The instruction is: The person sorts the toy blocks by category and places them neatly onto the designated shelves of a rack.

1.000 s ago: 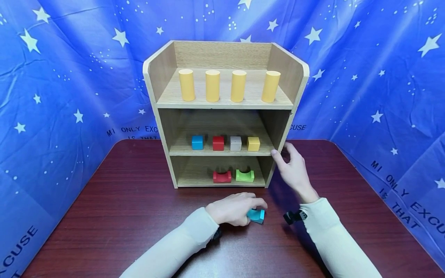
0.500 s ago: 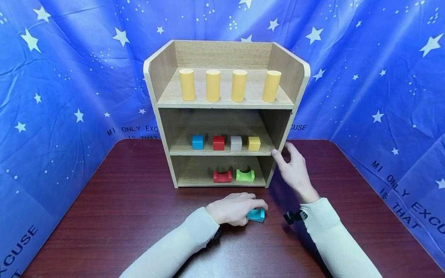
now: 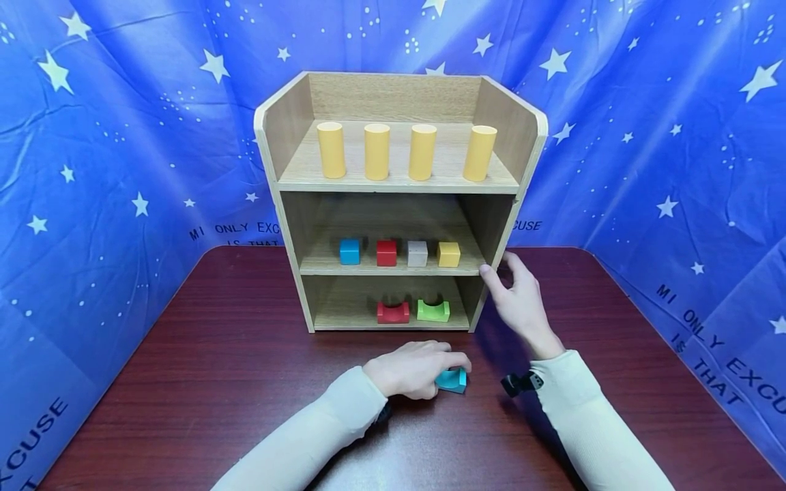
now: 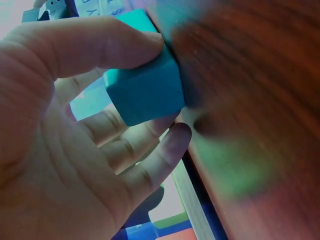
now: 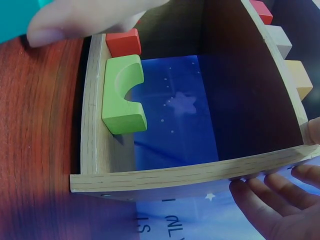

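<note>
My left hand [image 3: 410, 369] pinches a teal block with a curved hollow [image 3: 452, 380] between thumb and fingers, low over the table in front of the shelf. In the left wrist view the thumb lies across the top of the teal block [image 4: 145, 85], with fingers on its other side. My right hand [image 3: 522, 303] grips the right side panel of the wooden shelf [image 3: 393, 187], thumb on the front edge and fingers along the outside. On the bottom board sit a red hollowed block [image 3: 393, 314] and a green hollowed block [image 3: 433, 311], side by side.
On the middle board a blue cube [image 3: 350, 251], a red cube [image 3: 386, 253], a grey cube [image 3: 417, 254] and a yellow cube [image 3: 449, 254] form a row. Several yellow cylinders [image 3: 376, 152] stand upright on top. A blue star-patterned cloth [image 3: 123, 136] surrounds the dark red table [image 3: 202, 354].
</note>
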`<state>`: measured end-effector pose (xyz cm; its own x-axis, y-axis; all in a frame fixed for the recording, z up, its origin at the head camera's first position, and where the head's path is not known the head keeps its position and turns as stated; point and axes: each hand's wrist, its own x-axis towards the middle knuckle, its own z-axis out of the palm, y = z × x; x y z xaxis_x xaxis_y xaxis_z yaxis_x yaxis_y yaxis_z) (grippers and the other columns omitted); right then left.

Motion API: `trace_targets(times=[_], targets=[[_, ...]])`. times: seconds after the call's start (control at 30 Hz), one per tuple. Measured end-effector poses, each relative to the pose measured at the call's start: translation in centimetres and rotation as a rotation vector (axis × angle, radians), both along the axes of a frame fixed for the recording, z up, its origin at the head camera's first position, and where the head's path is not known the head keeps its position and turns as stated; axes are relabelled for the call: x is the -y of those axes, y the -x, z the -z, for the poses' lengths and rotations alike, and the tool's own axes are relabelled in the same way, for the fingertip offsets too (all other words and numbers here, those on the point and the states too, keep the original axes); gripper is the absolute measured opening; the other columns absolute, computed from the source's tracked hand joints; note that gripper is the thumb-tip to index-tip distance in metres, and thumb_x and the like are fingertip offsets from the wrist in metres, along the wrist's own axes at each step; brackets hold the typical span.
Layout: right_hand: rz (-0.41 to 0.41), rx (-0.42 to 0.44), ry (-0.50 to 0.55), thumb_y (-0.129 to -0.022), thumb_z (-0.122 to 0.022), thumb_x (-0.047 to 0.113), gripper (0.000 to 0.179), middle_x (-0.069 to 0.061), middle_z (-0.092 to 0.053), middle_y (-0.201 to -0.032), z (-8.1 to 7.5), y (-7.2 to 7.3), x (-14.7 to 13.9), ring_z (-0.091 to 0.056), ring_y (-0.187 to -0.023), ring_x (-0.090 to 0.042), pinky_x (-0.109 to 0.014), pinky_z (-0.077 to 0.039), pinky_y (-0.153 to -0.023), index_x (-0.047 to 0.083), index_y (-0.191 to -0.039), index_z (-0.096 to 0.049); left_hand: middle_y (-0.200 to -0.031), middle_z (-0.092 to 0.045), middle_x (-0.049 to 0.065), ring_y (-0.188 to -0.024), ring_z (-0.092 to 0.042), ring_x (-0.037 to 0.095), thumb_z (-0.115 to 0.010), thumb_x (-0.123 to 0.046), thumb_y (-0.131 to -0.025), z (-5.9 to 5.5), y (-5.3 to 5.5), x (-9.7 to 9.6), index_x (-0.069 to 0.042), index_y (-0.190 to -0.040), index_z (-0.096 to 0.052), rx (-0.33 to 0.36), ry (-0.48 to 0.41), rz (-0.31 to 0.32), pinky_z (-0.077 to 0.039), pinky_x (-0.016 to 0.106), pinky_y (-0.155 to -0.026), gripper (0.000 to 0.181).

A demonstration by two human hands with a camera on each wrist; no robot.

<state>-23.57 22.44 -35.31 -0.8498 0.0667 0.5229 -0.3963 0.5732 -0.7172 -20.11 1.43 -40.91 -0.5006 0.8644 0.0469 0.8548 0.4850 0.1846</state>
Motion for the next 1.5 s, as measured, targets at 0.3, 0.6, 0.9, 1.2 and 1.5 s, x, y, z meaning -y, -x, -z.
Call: trace_targets(times=[0.3, 0.6, 0.9, 1.2, 1.5], targets=[[0.001, -0.002, -0.005, -0.094, -0.059, 0.035, 0.042, -0.011, -0.064, -0.110, 0.0, 0.0, 0.0, -0.062, -0.101, -0.023, -0.038, -0.050, -0.082, 0.006, -0.123, -0.056, -0.095, -0.052, -0.012, -0.092, -0.053, 0.007, -0.072, -0.004, -0.068, -0.1, 0.0, 0.1, -0.034, -0.121, -0.054, -0.003, 0.018, -0.013, -0.045, 0.024, -0.078, 0.063], [0.008, -0.007, -0.029, -0.094, -0.059, 0.036, 0.041, -0.011, -0.064, -0.108, -0.2, -0.1, 0.0, -0.061, -0.099, -0.020, -0.018, -0.047, -0.076, 0.008, -0.124, -0.056, -0.095, -0.052, -0.012, -0.093, -0.053, 0.008, -0.071, -0.002, -0.069, -0.1, -0.2, 0.5, -0.033, -0.121, -0.055, -0.013, 0.013, -0.028, -0.044, 0.026, -0.081, 0.063], [0.012, -0.003, -0.023, -0.093, -0.059, 0.037, 0.041, -0.010, -0.064, -0.109, -0.1, -0.2, 0.0, -0.061, -0.099, -0.020, -0.019, -0.047, -0.076, 0.008, -0.123, -0.056, -0.099, -0.053, -0.010, -0.098, -0.054, 0.010, -0.070, -0.001, -0.071, -0.5, -0.2, 1.1, -0.032, -0.121, -0.055, -0.004, 0.017, -0.032, -0.044, 0.028, -0.085, 0.062], [0.010, 0.003, -0.018, -0.093, -0.059, 0.036, 0.042, -0.011, -0.064, -0.109, -0.1, -0.1, 0.0, -0.061, -0.099, -0.022, -0.019, -0.047, -0.077, 0.007, -0.123, -0.056, -0.099, -0.053, -0.009, -0.099, -0.054, 0.012, -0.072, -0.001, -0.070, -0.7, -0.3, 2.0, -0.032, -0.120, -0.055, -0.034, 0.006, -0.048, -0.045, 0.028, -0.083, 0.061], [0.010, 0.001, -0.018, -0.094, -0.059, 0.034, 0.040, -0.012, -0.064, -0.108, 0.0, 0.0, 0.0, -0.061, -0.098, -0.022, -0.020, -0.047, -0.077, 0.006, -0.123, -0.056, -0.098, -0.052, -0.009, -0.098, -0.053, 0.011, -0.072, 0.001, -0.069, -1.1, -0.2, 3.3, -0.032, -0.118, -0.056, -0.036, -0.029, -0.075, -0.047, 0.028, -0.081, 0.061]])
